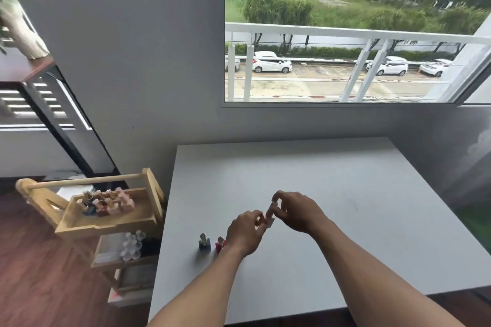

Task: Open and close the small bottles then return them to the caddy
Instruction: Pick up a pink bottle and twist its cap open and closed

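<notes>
Glass fills the wall behind our grey desk [345, 194], with a white railing [372, 34] and parked white cars beyond it. To the left of the desk, on a low wooden stand, sits the wooden caddy [106, 220] with its round handle bar. A tray of clear little jars [131, 245] rests on the shelf below. Nothing lies between the caddy and the desk edge.

We count three small bottles out of the caddy. A blue bottle [204, 243] and a red bottle [220, 244] stand upright side by side near the desk's left edge, and our left wrist covers part of the red one. A cluster of more bottles [106, 204] stands in the caddy, too crowded for us to number.

The third, a pink bottle [269, 218], is held tilted between both hands over the middle of the desk. Our left hand [245, 232] pinches its lower body. Our right hand [295, 211] has its fingers curled round the top end.
</notes>
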Tool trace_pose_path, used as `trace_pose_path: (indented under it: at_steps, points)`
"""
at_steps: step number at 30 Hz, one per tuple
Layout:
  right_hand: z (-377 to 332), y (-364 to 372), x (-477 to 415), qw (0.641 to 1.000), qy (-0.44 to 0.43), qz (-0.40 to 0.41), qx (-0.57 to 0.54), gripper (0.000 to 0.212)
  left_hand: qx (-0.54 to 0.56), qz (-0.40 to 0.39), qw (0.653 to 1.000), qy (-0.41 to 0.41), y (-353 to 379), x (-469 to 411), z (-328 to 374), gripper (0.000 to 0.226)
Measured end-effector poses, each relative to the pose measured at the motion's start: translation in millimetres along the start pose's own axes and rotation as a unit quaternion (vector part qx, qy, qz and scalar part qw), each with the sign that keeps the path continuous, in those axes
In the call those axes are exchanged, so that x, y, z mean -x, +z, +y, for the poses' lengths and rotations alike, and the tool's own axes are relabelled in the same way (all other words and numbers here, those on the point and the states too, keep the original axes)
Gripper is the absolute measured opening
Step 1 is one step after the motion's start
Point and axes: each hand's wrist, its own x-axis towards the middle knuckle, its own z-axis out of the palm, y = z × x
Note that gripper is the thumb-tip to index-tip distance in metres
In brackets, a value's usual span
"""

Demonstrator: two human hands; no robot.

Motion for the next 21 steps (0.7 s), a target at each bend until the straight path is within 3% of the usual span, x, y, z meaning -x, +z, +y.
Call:
trace_pose_path:
  at_steps: [2, 7, 13, 21]
  points:
    - [-1.0, 0.2, -0.4, 1.000, 0.006, 0.006, 0.005, 0.022, 0.001, -0.001, 1.000, -0.003, -0.3, 0.9, -0.8, 0.035]
    - [-6.4, 4.9, 2.8, 0.996, 0.023, 0.042, 0.079, 0.047, 0.002, 0.001, 1.000, -0.010, 0.1, 4.3, -1.2, 0.035]
    - [-1.9, 3.8, 5.8, 1.000, 0.006, -0.011, -0.005, 0.021, -0.001, -0.005, 1.000, -0.016, 0.3, 7.5, -1.6, 0.037]
    - [-1.5, 5.7, 8.7, 1.000, 0.027, -0.007, 0.005, 0.024, -0.015, -0.018, 1.000, -0.008, -1.3, 13.1, 3.6, 0.040]
